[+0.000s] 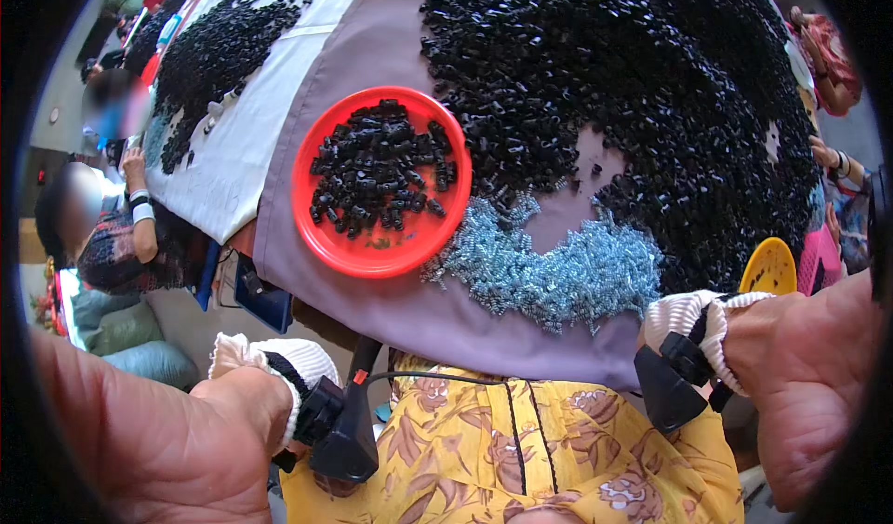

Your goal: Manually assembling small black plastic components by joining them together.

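My left hand (158, 431) is raised at the lower left, very near the camera, with its palm showing. At the right edge my right hand (819, 366) is raised likewise, palm in view. The fingers of both run out of the picture, so what they touch, if anything, is hidden. Each wrist wears a cream knit cuff with a black device strapped on it. Beyond them, a round red tray (312, 231) bears several small black plastic pieces (377, 166). Beside the tray lies a heap of small silvery-blue coil springs (567, 278).
A large heap of black plastic pieces (614, 87) spreads over the mauve tablecloth (372, 40). A yellow dish (769, 268) and a pink basket (819, 262) stand at the right. At left, a person (121, 245) sits at a white-covered table (228, 171) with similar heaps.
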A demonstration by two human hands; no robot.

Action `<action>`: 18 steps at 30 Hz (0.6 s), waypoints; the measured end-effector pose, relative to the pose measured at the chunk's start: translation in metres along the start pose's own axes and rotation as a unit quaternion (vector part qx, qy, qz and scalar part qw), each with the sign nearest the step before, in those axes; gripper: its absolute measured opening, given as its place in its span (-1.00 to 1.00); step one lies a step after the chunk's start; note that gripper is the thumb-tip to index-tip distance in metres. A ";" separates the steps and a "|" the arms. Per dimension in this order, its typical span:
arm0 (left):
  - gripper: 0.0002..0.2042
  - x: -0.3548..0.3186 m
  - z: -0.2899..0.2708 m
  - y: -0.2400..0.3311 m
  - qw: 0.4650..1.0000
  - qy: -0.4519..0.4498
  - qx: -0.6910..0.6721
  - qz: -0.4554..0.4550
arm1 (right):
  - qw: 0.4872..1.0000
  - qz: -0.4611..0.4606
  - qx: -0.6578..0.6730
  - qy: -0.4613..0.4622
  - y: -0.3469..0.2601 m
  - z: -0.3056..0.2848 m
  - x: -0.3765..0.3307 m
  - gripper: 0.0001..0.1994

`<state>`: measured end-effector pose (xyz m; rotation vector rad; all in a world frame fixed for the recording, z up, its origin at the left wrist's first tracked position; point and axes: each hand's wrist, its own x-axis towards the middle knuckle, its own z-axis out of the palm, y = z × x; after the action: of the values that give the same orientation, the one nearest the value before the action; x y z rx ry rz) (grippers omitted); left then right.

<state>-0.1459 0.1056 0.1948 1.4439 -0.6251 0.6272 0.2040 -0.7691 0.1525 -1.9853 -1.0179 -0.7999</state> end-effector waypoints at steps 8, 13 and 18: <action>-0.39 0.004 0.002 0.022 0.999 -0.015 0.022 -0.047 | 0.999 0.037 0.022 0.000 -0.308 0.502 0.220 -0.19; -0.40 0.011 0.019 -0.004 0.999 -0.013 0.003 -0.047 | 0.999 0.038 -0.002 -0.009 -0.371 0.600 0.273 -0.20; -0.40 0.003 0.012 -0.005 1.000 0.005 0.005 -0.029 | 1.000 0.011 -0.011 -0.018 -0.307 0.345 0.129 -0.21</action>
<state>-0.1407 0.0934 0.1935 1.4619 -0.5709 0.5930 0.0692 -0.3100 0.1764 -2.0323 -1.0105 -0.7682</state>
